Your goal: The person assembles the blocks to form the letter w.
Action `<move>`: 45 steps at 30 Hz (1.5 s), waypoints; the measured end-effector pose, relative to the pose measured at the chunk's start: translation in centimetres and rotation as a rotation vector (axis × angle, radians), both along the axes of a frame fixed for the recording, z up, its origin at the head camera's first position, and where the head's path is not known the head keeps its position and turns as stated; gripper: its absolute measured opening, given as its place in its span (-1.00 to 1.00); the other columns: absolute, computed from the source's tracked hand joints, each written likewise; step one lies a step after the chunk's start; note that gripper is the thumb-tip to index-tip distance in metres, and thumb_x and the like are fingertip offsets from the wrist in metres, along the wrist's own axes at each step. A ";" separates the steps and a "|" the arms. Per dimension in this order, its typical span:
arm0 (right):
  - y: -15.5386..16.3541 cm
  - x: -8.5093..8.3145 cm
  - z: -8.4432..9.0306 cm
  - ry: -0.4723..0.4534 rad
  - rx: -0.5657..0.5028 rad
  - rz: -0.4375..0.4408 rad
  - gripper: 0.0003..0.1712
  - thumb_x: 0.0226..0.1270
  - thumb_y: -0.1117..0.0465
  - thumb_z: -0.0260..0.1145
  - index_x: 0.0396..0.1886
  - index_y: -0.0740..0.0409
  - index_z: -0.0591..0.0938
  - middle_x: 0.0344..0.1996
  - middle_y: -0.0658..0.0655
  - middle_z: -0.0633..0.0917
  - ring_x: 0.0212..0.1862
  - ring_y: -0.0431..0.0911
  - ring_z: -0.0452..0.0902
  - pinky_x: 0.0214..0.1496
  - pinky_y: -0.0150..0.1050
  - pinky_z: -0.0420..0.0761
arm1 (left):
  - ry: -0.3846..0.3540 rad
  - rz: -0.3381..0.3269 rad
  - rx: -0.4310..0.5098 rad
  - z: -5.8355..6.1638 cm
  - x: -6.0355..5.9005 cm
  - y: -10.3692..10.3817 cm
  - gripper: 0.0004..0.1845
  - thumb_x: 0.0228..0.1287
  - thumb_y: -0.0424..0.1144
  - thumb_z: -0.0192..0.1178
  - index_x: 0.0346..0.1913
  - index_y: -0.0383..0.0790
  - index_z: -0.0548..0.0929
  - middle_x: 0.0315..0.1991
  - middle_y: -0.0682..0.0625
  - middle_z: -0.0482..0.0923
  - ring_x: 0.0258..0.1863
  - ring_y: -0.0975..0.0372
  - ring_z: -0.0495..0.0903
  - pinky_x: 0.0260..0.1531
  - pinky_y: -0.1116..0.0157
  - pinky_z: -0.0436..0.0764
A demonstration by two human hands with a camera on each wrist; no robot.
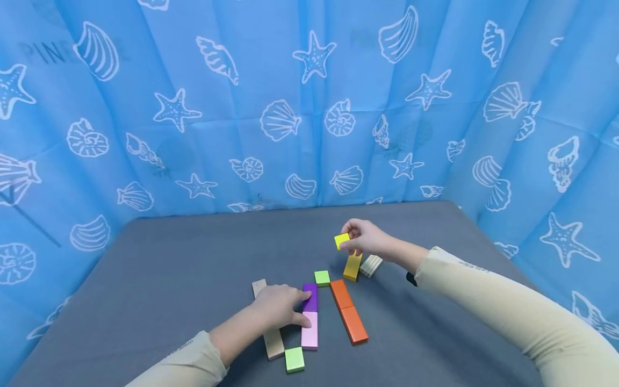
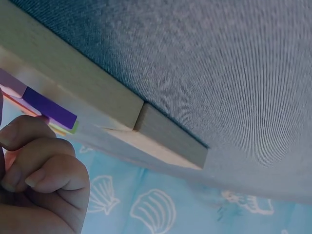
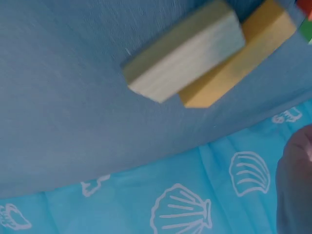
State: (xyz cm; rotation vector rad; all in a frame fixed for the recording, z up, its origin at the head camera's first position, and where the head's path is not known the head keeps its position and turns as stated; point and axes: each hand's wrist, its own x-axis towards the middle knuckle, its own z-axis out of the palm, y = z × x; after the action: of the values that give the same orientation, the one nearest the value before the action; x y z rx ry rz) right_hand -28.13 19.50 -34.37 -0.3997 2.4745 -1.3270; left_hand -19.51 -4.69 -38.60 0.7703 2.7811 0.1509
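My right hand (image 1: 365, 236) pinches a small square yellow block (image 1: 342, 241) above the far part of the table. Below it lie a yellow-orange block (image 1: 352, 267) and a pale ridged wooden block (image 1: 371, 265), both also in the right wrist view. The left hand (image 1: 278, 306) reaches over a row of light wooden blocks (image 1: 274, 344). Its index finger rests on a purple block (image 1: 310, 294) and its thumb on the pink block (image 1: 309, 338) joined end to end with it. In the left wrist view, the other fingers (image 2: 53, 170) curl loosely beside the wooden blocks (image 2: 97, 87).
Two orange blocks (image 1: 349, 312) form a slanted line right of the purple and pink ones. A green square block (image 1: 321, 278) lies between their far ends; another green block (image 1: 294, 359) sits at the near end. A blue shell-print curtain (image 1: 309, 150) surrounds the grey table (image 1: 193, 258).
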 end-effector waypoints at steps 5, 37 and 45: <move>2.0 2.7 -0.1 -0.115 0.020 0.051 -0.60 0.34 0.36 0.27 0.12 0.45 0.48 -0.32 0.23 0.58 -0.29 0.04 0.62 -0.14 -0.02 0.60 | 0.008 0.003 -0.014 0.2 0.1 0.6 -0.30 0.07 0.24 0.35 0.27 0.01 0.58 0.07 0.00 0.63 0.06 0.12 0.59 -0.12 0.11 0.56; 4.8 11.2 -3.8 -0.217 0.057 0.340 -0.88 0.18 0.39 0.39 -0.28 0.25 0.64 -0.55 -0.04 0.50 -0.50 -0.23 0.33 -0.45 -0.39 0.32 | 0.167 0.038 -0.223 -0.5 0.3 7.9 -0.19 -0.01 0.53 0.10 0.11 -0.01 0.63 -0.64 0.06 0.41 -0.65 0.28 0.39 -0.58 0.30 0.45; 5.1 11.5 -4.2 -0.201 0.024 0.389 -0.89 0.17 0.36 0.41 -0.33 0.30 0.65 -0.57 -0.07 0.48 -0.52 -0.27 0.32 -0.46 -0.41 0.30 | 0.163 0.025 -0.192 -0.5 0.3 7.9 -0.24 0.00 0.51 0.12 0.01 -0.04 0.65 -0.65 0.08 0.39 -0.66 0.29 0.37 -0.59 0.30 0.43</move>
State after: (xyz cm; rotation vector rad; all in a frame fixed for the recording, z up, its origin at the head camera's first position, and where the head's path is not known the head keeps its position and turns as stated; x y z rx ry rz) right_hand -16.60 24.58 -38.59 -0.6664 2.1103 -1.1162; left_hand -19.21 3.21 -39.14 0.7292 2.9031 -0.1802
